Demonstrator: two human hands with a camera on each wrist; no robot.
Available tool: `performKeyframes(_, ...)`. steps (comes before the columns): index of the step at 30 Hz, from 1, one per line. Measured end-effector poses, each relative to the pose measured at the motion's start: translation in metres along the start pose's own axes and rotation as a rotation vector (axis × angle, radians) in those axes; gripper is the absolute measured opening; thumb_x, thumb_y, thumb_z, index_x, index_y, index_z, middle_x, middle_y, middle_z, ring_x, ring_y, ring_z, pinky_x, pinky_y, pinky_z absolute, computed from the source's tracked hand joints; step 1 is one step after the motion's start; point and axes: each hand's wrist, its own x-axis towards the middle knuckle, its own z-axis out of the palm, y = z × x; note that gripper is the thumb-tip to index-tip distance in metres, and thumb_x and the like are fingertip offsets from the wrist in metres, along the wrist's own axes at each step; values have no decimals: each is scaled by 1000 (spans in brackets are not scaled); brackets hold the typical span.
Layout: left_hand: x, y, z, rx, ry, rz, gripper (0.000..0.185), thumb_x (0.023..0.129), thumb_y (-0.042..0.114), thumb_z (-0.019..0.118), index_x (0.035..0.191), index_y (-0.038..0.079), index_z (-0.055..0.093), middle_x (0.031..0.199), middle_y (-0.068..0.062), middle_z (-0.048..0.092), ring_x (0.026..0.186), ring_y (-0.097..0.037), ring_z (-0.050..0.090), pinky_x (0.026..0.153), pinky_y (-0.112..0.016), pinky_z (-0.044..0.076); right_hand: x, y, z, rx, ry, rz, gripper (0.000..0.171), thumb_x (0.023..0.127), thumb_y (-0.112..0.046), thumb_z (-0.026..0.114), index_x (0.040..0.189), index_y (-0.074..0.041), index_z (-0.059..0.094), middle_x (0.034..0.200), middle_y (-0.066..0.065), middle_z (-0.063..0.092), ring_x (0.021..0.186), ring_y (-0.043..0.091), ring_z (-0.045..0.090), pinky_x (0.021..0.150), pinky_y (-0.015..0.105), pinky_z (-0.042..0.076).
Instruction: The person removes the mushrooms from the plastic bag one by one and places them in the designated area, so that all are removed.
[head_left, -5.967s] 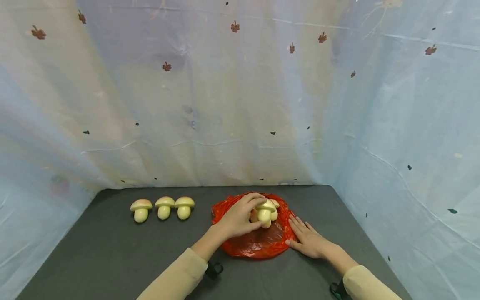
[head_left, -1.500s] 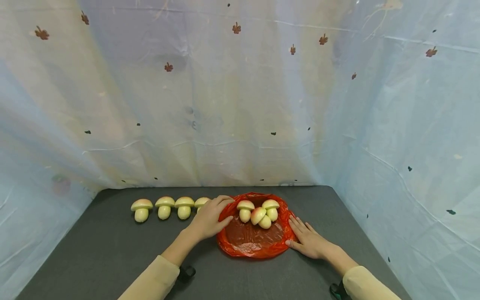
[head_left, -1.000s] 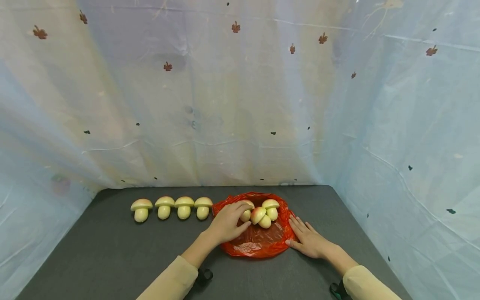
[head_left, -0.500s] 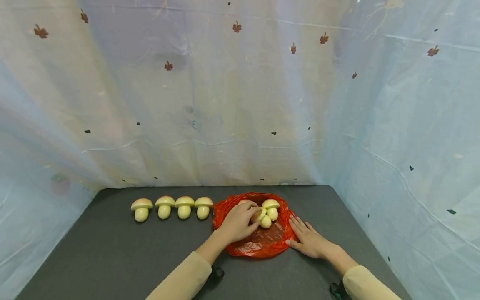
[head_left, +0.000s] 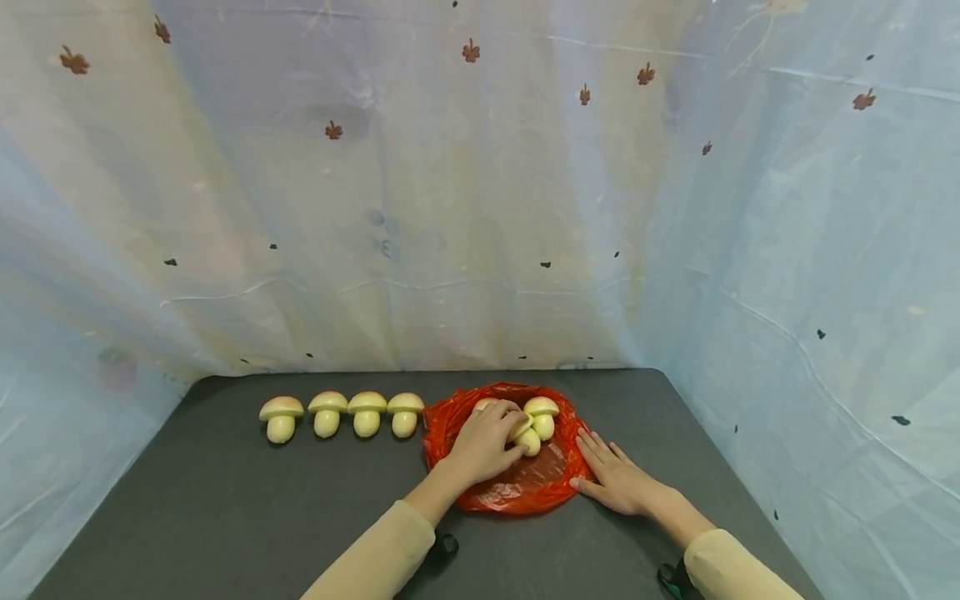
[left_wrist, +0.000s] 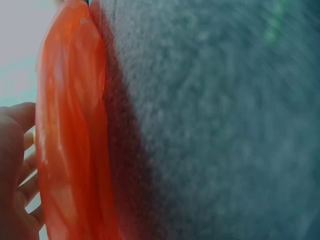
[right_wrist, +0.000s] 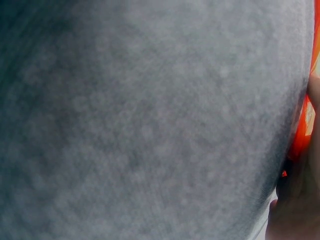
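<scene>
Pale toy mushrooms with cream caps lie on a crumpled red plastic bag (head_left: 517, 493) on the dark grey table (head_left: 225, 508). My left hand (head_left: 504, 432) reaches over the bag, its fingers curled round one mushroom (head_left: 483, 406) that is mostly hidden beneath it. Two more mushrooms (head_left: 542, 415) lie just right of those fingers. My right hand (head_left: 600, 468) lies flat, fingers straight, on the bag's right edge. In the left wrist view the red bag (left_wrist: 70, 150) fills the left side next to my left hand (left_wrist: 12, 165). The right wrist view shows mostly the table, with the bag (right_wrist: 305, 120) at its right edge.
Several mushrooms stand in a row (head_left: 345, 414) on the table left of the bag. A pale sheet with small leaf prints (head_left: 465, 208) hangs behind and on both sides. The table's right edge (head_left: 720, 467) runs close to my right arm.
The row has grown by one mushroom over six seconds. My left hand left the row's right end, went back over the bag and curled round another mushroom. My right hand stayed put.
</scene>
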Motion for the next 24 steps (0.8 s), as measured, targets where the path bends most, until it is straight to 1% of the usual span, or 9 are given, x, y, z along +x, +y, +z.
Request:
performKeyframes(4, 3, 3, 4, 3, 14, -35, 51, 89, 48, 82, 129, 18, 67, 133, -1, 61, 123, -20, 59, 103, -42, 49, 0, 2, 0, -4, 14, -21, 89, 104, -58, 51, 164, 1, 23, 169, 26, 19, 156, 48, 13, 119, 72, 9)
performKeyframes(6, 4, 4, 6, 0, 24, -45, 52, 86, 48, 84, 125, 19, 67, 131, 0, 61, 122, -20, 59, 100, -42, 50, 0, 0, -1, -8, 7, -17, 87, 105, -55, 53, 163, 3, 24, 169, 27, 19, 155, 49, 14, 120, 71, 9)
performKeyframes(10, 5, 6, 8, 3, 36, -49, 52, 82, 48, 88, 119, 19, 65, 129, 0, 61, 119, -21, 60, 94, -41, 52, 1, -4, -3, -61, -21, 13, 86, 106, -55, 51, 163, 3, 25, 170, 24, 18, 156, 46, 14, 122, 68, 11)
performKeyframes(14, 7, 6, 11, 13, 33, -48, 56, 79, 47, 91, 118, 19, 64, 129, 0, 60, 118, -20, 59, 94, -41, 52, 1, -7, -5, -81, -33, 38, 86, 106, -56, 50, 163, 3, 24, 170, 23, 19, 157, 45, 15, 123, 66, 12)
performKeyframes(19, 9, 6, 14, 27, 17, -53, 61, 75, 45, 95, 118, 19, 62, 129, 1, 59, 118, -20, 59, 96, -41, 52, 0, -7, -5, -76, -30, 41, 86, 106, -56, 50, 163, 3, 24, 170, 22, 18, 157, 44, 15, 123, 66, 12)
performKeyframes(24, 9, 7, 14, 21, -7, -63, 62, 73, 42, 96, 118, 20, 61, 129, 1, 59, 118, -19, 58, 95, -42, 51, 0, -7, -4, -63, -33, 39, 87, 106, -57, 50, 163, 3, 24, 170, 23, 18, 157, 45, 14, 123, 67, 11)
